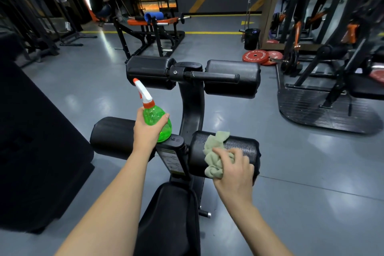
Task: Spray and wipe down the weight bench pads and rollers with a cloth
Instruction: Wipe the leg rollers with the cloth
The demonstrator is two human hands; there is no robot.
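Observation:
A black weight bench stands in front of me, its seat pad [168, 220] at the bottom centre. Two near rollers flank the post: the left one [112, 135] and the right one [243, 147]. Two far rollers [149, 70] [234, 81] sit higher up. My left hand [147, 131] grips a green spray bottle [158, 120] with a white and orange trigger head, held upright above the near left roller. My right hand [234, 170] presses a crumpled pale green cloth [216, 156] onto the near right roller, fingers curled over the cloth.
Grey gym floor surrounds the bench. A black block [37, 141] stands close on the left. A machine with a ribbed footplate [324, 106] is at the right. Red weight plates [257, 56], a black bin [251, 37] and another bench [149, 29] lie farther back.

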